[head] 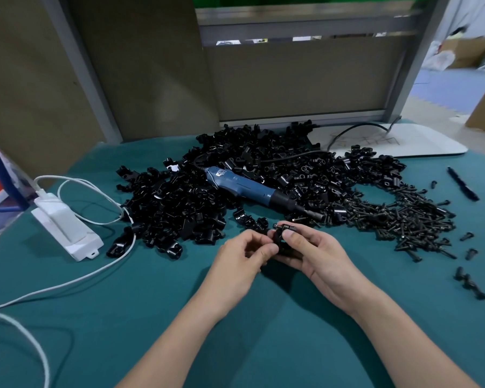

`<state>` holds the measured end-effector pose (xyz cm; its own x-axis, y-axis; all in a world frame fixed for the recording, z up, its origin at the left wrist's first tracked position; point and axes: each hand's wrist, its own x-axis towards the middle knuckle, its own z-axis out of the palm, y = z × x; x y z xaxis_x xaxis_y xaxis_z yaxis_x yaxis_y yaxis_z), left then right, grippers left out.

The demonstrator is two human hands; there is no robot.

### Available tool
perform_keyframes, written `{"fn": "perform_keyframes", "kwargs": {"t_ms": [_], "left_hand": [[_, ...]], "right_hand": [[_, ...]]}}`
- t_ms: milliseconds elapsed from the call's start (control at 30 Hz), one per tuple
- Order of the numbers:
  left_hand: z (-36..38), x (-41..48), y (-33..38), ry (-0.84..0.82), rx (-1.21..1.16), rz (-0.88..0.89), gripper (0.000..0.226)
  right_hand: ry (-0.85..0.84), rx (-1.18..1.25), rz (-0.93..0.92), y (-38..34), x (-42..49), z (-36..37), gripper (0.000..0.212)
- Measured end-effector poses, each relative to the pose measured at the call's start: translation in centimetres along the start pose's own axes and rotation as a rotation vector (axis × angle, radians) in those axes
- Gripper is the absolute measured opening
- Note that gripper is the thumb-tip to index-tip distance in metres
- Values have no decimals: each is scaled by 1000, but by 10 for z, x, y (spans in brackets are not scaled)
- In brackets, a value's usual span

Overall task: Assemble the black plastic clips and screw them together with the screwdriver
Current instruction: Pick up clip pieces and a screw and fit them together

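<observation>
The left hand (pixel 245 254) and right hand (pixel 317 254) pinch one black clip (pixel 281 233) over the middle of the bench (pixel 151 303); the screwdriver (pixel 252 189) lies on the clip pile (pixel 179 203) behind; at the left edge, perhaps a clear bin (pixel 0 175), contents blurred

A single wide-angle head camera looks forward and down, close over the left hand (pixel 245 257) and right hand (pixel 318 256), with the pile of black plastic clips (pixel 179 208) just beyond them.

Glossy black plastic clips (pixel 196 197) lie heaped on a matt teal cloth table cover (pixel 151 303). The screwdriver (pixel 252 189) has a smooth blue plastic body. A white plastic adapter (pixel 65 228) looks matt.
</observation>
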<state>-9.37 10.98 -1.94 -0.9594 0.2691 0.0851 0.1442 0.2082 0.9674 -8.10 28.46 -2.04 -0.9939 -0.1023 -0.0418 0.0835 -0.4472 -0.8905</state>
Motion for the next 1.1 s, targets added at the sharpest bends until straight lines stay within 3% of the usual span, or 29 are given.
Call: {"fn": "perform_keyframes", "kwargs": {"t_ms": [133, 267, 433, 667, 800, 933, 1100], "left_hand": [[-2, -2, 2, -26, 99, 142, 16], [-3, -1, 4, -12, -47, 6, 11], [-2, 0, -1, 2, 43, -36, 16], [-5, -3, 1, 2, 245, 178, 16], [-8, -3, 3, -5, 113, 67, 5], [-10, -2, 1, -40, 242, 25, 18], [-10, -3, 2, -62, 375, 206, 11]], "right_hand": [[-18, -4, 4, -1, 0, 1, 37], [-18, 4, 5, -1, 0, 1, 35], [-33, -11, 1, 0, -1, 1, 26], [-33, -12, 13, -1, -1, 0, 37], [-42, -18, -3, -1, -1, 3, 29], [-39, -33, -5, -1, -2, 3, 24], [-76, -40, 11, -2, -3, 3, 27]]}}
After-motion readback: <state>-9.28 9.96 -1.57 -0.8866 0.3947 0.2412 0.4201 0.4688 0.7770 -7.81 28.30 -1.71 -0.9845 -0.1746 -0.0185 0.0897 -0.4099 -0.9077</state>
